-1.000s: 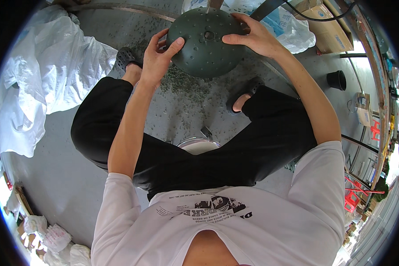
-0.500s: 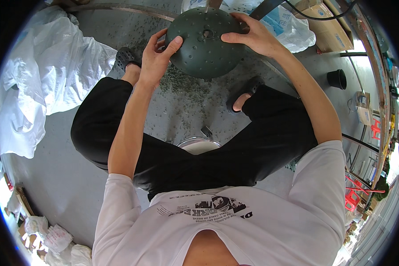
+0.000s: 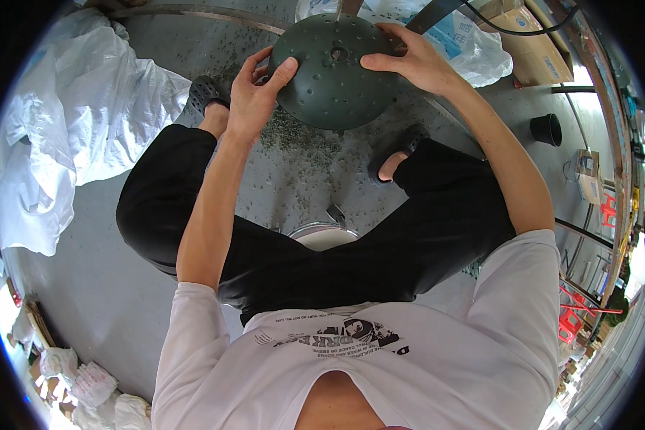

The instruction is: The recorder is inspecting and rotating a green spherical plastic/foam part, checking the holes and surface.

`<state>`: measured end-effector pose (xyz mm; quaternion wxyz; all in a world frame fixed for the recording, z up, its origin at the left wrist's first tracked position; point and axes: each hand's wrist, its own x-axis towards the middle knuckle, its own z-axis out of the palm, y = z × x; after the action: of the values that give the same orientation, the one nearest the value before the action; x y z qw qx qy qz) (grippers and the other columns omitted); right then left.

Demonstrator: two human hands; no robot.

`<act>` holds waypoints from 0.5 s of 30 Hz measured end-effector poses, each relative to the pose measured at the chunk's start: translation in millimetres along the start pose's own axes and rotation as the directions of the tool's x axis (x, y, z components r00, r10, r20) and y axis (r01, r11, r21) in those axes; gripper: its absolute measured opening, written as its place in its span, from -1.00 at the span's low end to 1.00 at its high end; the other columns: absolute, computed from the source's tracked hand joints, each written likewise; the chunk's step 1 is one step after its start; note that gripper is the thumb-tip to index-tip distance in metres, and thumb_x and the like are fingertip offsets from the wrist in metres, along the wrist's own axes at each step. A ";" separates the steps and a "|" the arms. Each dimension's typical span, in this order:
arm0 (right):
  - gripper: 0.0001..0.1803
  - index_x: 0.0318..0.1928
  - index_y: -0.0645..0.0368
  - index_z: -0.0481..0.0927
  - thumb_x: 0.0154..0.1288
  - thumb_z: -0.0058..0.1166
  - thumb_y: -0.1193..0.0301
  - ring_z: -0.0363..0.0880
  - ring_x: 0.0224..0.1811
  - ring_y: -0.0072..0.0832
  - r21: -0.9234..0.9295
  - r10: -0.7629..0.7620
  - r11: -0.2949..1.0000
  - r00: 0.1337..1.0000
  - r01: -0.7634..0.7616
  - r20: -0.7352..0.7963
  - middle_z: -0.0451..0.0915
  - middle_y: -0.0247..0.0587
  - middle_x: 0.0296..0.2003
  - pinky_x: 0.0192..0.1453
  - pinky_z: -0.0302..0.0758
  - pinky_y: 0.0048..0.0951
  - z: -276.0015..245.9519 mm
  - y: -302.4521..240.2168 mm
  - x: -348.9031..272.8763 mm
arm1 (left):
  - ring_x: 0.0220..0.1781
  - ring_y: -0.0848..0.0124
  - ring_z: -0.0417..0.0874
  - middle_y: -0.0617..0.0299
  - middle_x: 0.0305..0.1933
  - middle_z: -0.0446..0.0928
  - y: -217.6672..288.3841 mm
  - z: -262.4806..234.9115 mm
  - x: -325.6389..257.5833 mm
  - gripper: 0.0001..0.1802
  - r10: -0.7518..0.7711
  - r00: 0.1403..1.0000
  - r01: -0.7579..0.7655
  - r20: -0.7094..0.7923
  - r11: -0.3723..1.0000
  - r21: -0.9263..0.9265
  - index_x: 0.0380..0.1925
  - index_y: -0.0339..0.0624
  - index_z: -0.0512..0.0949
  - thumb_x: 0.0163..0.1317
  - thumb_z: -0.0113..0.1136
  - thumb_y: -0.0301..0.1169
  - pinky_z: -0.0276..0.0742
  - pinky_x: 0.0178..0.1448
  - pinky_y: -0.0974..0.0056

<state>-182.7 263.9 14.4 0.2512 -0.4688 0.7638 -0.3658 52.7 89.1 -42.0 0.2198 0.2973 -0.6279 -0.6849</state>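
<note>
Between my hands is a dark green dome-shaped piece [image 3: 337, 89], dotted with small holes and bumps, with one larger hole near its upper middle. My left hand [image 3: 262, 89] holds its left side, thumb on the curved surface and fingers around the edge. On the opposite side my right hand [image 3: 408, 61] grips it the same way, its thumb pointing in toward the larger hole. The fingertips of both hands are partly hidden behind the rim. A metal bar [image 3: 349, 7] shows just beyond the dome's far edge; whether they touch, I cannot tell.
Small dark bits [image 3: 301, 143] litter the grey floor below the dome. White plastic sheeting [image 3: 93, 107] lies at the left. A clear plastic bag [image 3: 480, 57], a cardboard box [image 3: 527, 46] and a black pot [image 3: 545, 129] are at the far right. Between my legs shows a round seat [image 3: 326, 236].
</note>
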 end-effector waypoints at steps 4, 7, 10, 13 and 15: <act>0.14 0.33 0.46 0.44 -0.02 0.49 -0.22 0.59 0.23 -0.07 0.009 -0.023 1.000 1.000 0.023 0.008 0.57 0.20 0.18 0.34 0.47 -0.21 1.0 -3.6 0.6 | 0.12 0.24 0.65 -0.18 0.21 0.54 0.4 -1.2 -1.6 -0.04 -0.006 1.000 0.006 0.001 1.000 0.012 0.39 -0.32 0.37 0.17 0.53 0.05 0.59 0.18 0.22; 0.16 0.33 0.47 0.43 -0.02 0.47 -0.24 0.58 0.24 -0.06 -0.008 -0.005 1.000 1.000 0.005 0.002 0.57 0.20 0.18 0.34 0.47 -0.20 0.2 2.4 1.1 | 0.12 0.24 0.65 -0.18 0.21 0.54 5.0 -0.4 -2.6 -0.05 -0.002 1.000 0.002 -0.005 1.000 0.010 0.39 -0.33 0.37 0.17 0.53 0.03 0.59 0.18 0.22; 0.08 0.45 0.37 0.30 0.15 0.44 -0.11 0.57 0.26 -0.08 -0.036 0.014 0.999 0.997 -0.012 0.077 0.47 0.13 0.29 0.31 0.51 -0.20 -1.3 3.4 1.6 | 0.12 0.24 0.65 -0.18 0.20 0.54 5.9 -2.2 -3.0 -0.05 -0.007 1.000 0.007 -0.011 1.000 0.028 0.39 -0.33 0.37 0.17 0.54 0.02 0.60 0.17 0.23; 0.07 0.45 0.37 0.31 0.15 0.44 -0.10 0.58 0.25 -0.08 -0.083 -0.019 0.996 0.999 0.021 0.034 0.49 0.14 0.27 0.31 0.50 -0.20 -1.6 3.2 0.1 | 0.12 0.25 0.65 -0.17 0.18 0.56 6.7 -1.5 -3.2 -0.05 -0.016 1.000 0.016 -0.006 0.999 0.030 0.38 -0.35 0.38 0.17 0.54 0.02 0.60 0.17 0.24; 0.07 0.45 0.38 0.31 0.15 0.44 -0.11 0.60 0.24 -0.08 -0.072 -0.020 0.997 0.998 0.024 0.057 0.51 0.15 0.26 0.31 0.50 -0.21 -3.3 -4.5 -1.2 | 0.10 0.25 0.66 -0.17 0.16 0.57 7.9 -2.3 -4.4 -0.06 -0.030 1.000 0.030 -0.009 0.999 0.042 0.37 -0.37 0.39 0.16 0.54 0.02 0.61 0.13 0.25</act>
<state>-182.2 264.7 20.0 0.2513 -0.4959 0.7641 -0.3273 56.9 89.5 -33.7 0.2057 0.3140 -0.6366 -0.6737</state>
